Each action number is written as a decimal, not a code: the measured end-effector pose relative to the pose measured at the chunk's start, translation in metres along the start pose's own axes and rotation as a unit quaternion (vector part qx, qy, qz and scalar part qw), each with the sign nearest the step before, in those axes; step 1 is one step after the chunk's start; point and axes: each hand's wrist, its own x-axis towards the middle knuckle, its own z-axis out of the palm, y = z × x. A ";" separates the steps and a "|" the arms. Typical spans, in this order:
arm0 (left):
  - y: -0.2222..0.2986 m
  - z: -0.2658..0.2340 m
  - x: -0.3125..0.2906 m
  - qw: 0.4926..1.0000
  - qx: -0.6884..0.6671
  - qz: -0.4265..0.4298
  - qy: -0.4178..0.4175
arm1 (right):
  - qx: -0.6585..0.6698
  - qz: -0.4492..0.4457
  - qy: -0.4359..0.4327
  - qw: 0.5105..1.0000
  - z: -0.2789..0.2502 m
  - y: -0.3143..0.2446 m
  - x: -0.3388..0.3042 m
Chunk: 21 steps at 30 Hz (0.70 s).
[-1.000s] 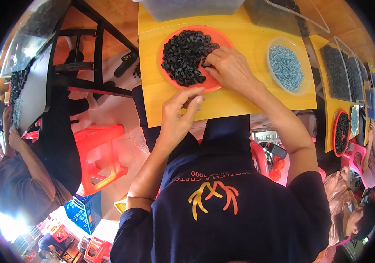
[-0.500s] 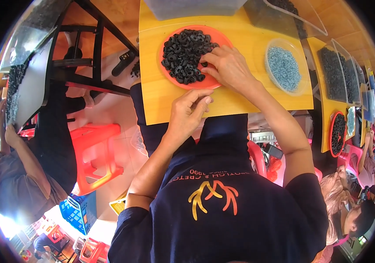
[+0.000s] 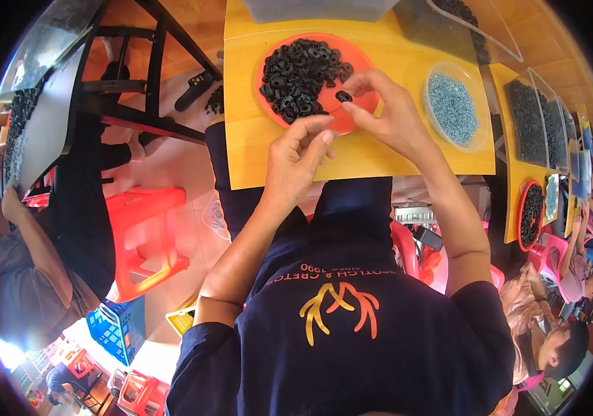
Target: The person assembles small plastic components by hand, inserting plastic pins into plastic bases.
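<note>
A red-orange round plate point(image 3: 357, 58) lies on the yellow tabletop point(image 3: 241, 152), heaped on its left with small black ring-like plastic parts point(image 3: 295, 78). Over the plate's right side, my right hand point(image 3: 395, 116) pinches one small black part point(image 3: 343, 96) between thumb and forefinger. My left hand point(image 3: 296, 154) is at the plate's near edge, its fingers curled with thumb and forefinger close together; whatever they hold, if anything, is hidden. To the right of my right hand stands a clear round tub point(image 3: 482, 136) filled with small blue-grey translucent pieces point(image 3: 451, 107).
A translucent bin point(image 3: 317, 10) stands at the table's far edge, with a clear box point(image 3: 442, 35) of black parts to its right. On the neighbouring right table are another red plate point(image 3: 532, 215) and more boxes. A red stool point(image 3: 144, 239) and a seated person point(image 3: 29, 263) are at left.
My right hand has drawn back from the black heap toward the right, bringing out a single black part. My left hand has stayed near the plate's edge. The view has shifted slightly.
</note>
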 end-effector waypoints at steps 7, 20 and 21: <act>0.014 0.015 0.010 0.993 -0.058 0.100 -0.005 | 0.233 -0.001 0.001 0.972 -0.003 -0.002 -0.026; 0.007 0.032 0.013 0.996 -0.056 0.043 -0.056 | -0.014 -0.128 0.039 0.991 -0.022 -0.016 -0.051; 0.006 0.032 0.012 0.995 -0.058 0.042 -0.068 | -0.001 -0.108 0.036 0.994 -0.023 -0.017 -0.055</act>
